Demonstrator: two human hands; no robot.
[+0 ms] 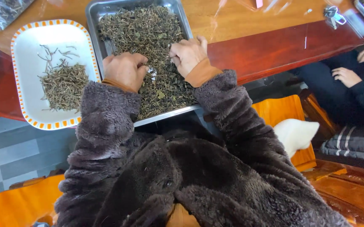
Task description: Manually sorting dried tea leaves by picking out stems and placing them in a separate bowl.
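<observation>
The left hand and the right hand are both resting in a shallow metal tray filled with dried leaves, a loose, crumpled mass of dull green and brown bits mixed with thin stalks. The left hand is curling down into the heap with its fingers tucked under, so whether it is pinching anything I cannot tell; the right hand is lying half-closed, fingertips pressing into the leaves near the middle of the tray, perhaps nipping a small piece.

The leaves are looking very light, dry and brittle; they would likely crumble under a hard squeeze and scatter easily, so a soft fingertip pinch on a single stalk seems the best hold.

Just beside the tray, on the person's left, a white rectangular plate with an orange-dashed rim is carrying a small pile of stems, straight, wiry and pale brown. Both tray and plate are sitting on a glossy reddish wooden surface.

Fuzzy dark sleeves with orange cuffs are covering the arms. On the far right another person's hands are resting in a lap, apart from the work.
</observation>
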